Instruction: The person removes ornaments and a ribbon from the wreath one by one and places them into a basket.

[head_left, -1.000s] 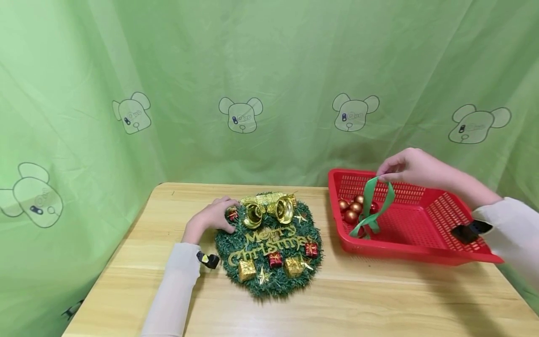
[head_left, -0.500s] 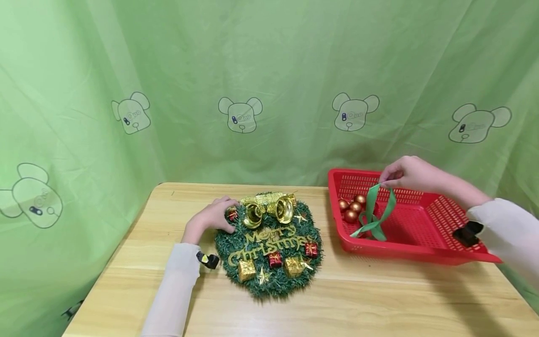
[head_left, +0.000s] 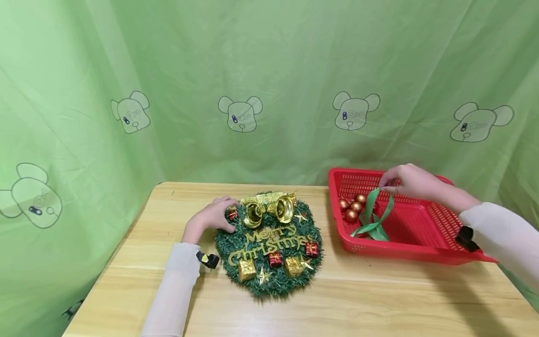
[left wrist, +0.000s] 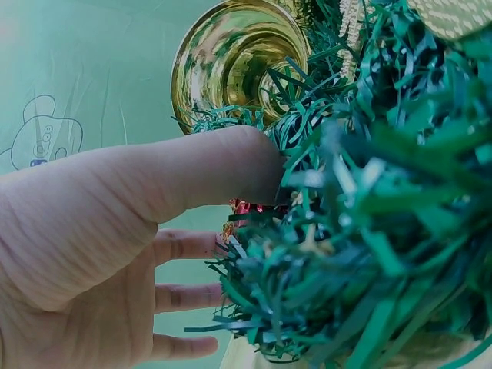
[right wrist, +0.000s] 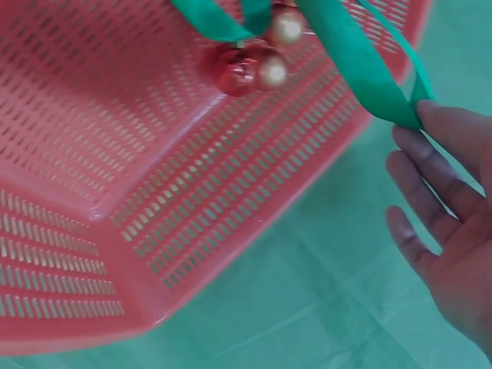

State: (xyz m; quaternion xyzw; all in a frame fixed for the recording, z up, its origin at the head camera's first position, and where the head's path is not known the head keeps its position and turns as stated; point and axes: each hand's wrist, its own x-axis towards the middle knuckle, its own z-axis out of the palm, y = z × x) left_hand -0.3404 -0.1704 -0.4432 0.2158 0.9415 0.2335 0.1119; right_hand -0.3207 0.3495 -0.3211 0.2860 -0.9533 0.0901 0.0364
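Note:
A green Christmas wreath [head_left: 278, 286] lies on the table, trimmed with gold bells [head_left: 283, 209], small gift boxes, stars and gold "Merry Christmas" lettering. My left hand [head_left: 214, 216] grips its upper left edge; in the left wrist view the thumb [left wrist: 223, 165] lies on the tinsel while the other fingers reach around the side. Over the red basket [head_left: 396, 251], my right hand [head_left: 417, 181] pinches the top of a green ribbon [head_left: 380, 232] between thumb and fingertips. The ribbon hangs in a loop, its lower end bunched low in the basket.
Several copper-gold baubles [head_left: 351, 216] sit in the basket's left end, with a shiny red bauble [right wrist: 237, 73] beside them in the right wrist view. A green curtain [head_left: 294, 154] with bear-head drawings stands behind the wooden table [head_left: 337, 309].
My right hand has come down and slightly rightward with the ribbon, whose lower end now gathers more in the basket. The left hand and the wreath have stayed in place.

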